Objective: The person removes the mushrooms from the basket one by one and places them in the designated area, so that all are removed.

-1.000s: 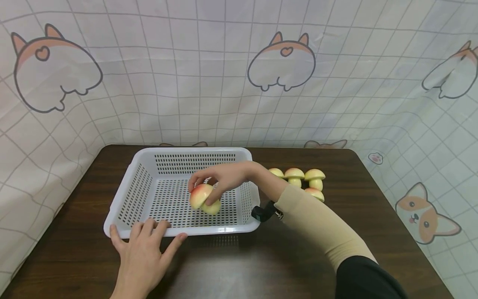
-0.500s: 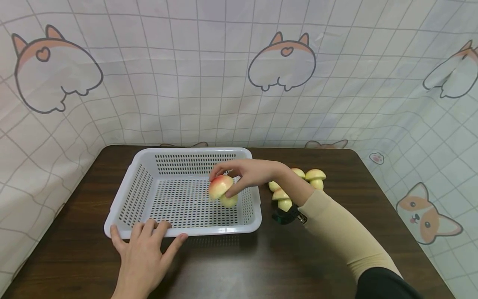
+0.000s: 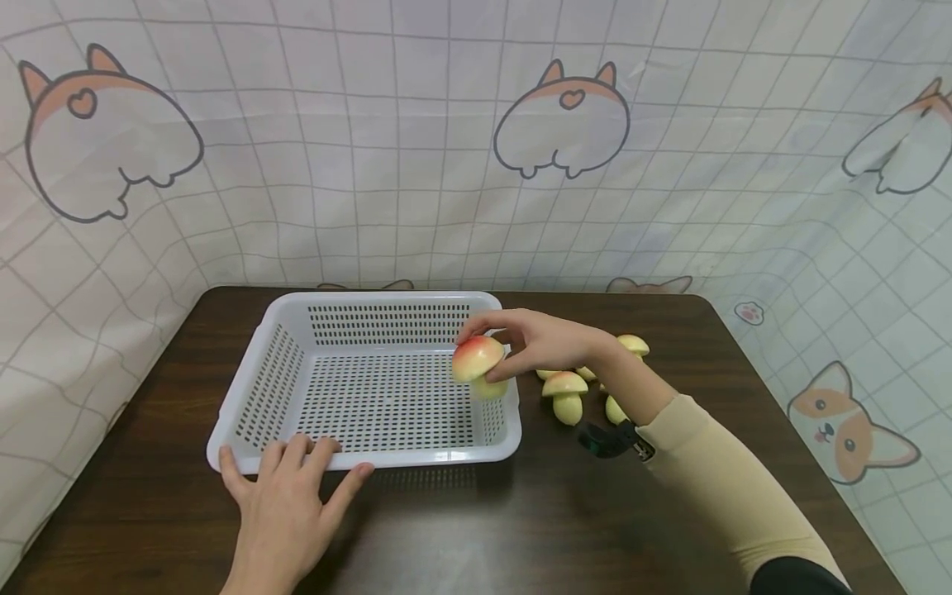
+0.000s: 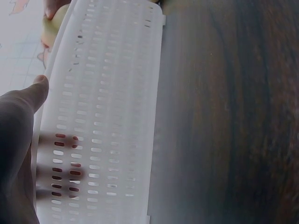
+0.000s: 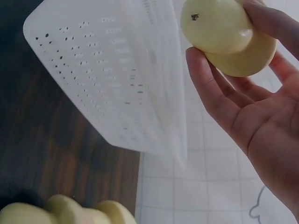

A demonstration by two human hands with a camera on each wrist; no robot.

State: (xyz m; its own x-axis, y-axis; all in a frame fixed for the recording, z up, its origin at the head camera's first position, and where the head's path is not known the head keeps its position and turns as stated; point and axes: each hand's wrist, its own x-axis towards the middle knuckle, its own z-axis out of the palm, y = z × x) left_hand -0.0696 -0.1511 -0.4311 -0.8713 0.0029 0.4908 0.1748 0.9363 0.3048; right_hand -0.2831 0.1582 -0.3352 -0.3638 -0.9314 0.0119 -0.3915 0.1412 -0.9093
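Observation:
My right hand (image 3: 539,339) pinches a toy mushroom (image 3: 477,359) with a red-and-yellow cap above the right end of a white slotted plastic basket (image 3: 387,459). From the right wrist view, thumb and fingers hold the mushroom (image 5: 217,25) by its pale stem and cap, apart from the basket wall. My left hand (image 3: 286,504) holds the basket's front rim at the left. Through the slots in the left wrist view, its fingers show behind the wall, while the thumb (image 4: 37,91) lies at the rim. Several similar mushrooms (image 3: 567,405) lie right of the basket, partly hidden by my right arm.
The basket stands on a dark wooden table (image 3: 476,529). A white gridded cloth (image 3: 416,165) with cartoon dogs hangs behind and beside the table. A black strap with a small device (image 3: 613,440) is on my right wrist.
My right hand has moved right and up with the mushroom, from low inside the basket to above its right side. The left hand and basket have stayed in place.

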